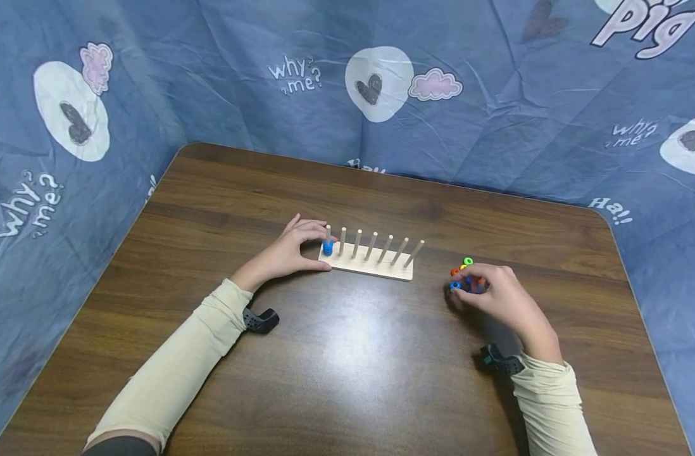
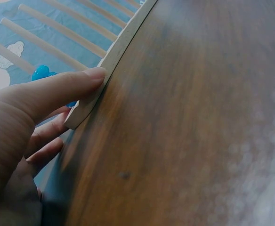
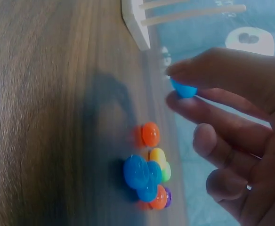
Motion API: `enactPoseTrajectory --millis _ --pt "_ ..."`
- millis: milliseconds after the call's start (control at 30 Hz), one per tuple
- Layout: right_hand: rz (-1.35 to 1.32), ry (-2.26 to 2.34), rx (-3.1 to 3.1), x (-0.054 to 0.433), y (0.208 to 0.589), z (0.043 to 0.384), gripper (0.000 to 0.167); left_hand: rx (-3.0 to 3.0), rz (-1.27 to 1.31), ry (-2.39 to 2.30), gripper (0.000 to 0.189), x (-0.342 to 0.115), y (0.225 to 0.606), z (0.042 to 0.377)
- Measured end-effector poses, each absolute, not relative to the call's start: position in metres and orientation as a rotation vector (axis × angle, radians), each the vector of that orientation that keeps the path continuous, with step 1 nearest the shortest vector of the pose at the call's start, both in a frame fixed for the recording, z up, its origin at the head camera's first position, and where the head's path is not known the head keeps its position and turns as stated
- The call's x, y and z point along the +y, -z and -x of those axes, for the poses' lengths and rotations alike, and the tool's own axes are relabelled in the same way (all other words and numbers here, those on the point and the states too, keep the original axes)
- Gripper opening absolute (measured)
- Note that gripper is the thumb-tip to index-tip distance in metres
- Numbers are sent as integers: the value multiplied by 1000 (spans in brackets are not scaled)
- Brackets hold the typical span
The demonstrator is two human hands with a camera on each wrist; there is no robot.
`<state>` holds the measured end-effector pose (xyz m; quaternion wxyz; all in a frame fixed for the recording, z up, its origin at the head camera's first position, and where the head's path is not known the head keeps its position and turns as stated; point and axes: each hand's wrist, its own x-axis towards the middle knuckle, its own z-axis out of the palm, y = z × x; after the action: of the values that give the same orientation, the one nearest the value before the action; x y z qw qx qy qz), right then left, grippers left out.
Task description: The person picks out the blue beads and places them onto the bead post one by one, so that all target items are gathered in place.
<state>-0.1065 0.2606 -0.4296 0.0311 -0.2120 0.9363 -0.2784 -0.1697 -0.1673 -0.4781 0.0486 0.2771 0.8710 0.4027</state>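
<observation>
A pale wooden peg board (image 1: 370, 265) with a row of several upright pegs stands on the table. Blue beads (image 1: 327, 248) are threaded on its leftmost peg. My left hand (image 1: 290, 249) grips the board's left end, thumb (image 2: 93, 77) along the front edge and fingers behind. Over to the right, my right hand (image 1: 507, 294) pinches a blue bead (image 3: 184, 88) between thumb and forefinger, above the table. Below that hand lies a small cluster of loose beads: orange (image 3: 150, 134), yellow (image 3: 157, 155), blue (image 3: 136, 171), green (image 1: 468, 261) and purple (image 3: 168, 197). In the head view the hand hides part of the cluster.
The brown wooden table (image 1: 336, 380) reaches well beyond the board and beads on all sides. Behind it hangs a blue printed cloth (image 1: 222, 95). Each wrist wears a black camera band, such as the left one (image 1: 261, 320).
</observation>
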Motion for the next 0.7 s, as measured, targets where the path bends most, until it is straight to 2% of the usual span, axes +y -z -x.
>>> enactPoseTrajectory --millis 700 --pt "740 1062 2994 244 414 112 19 2671 -854 -1187 52 -168 478 169"
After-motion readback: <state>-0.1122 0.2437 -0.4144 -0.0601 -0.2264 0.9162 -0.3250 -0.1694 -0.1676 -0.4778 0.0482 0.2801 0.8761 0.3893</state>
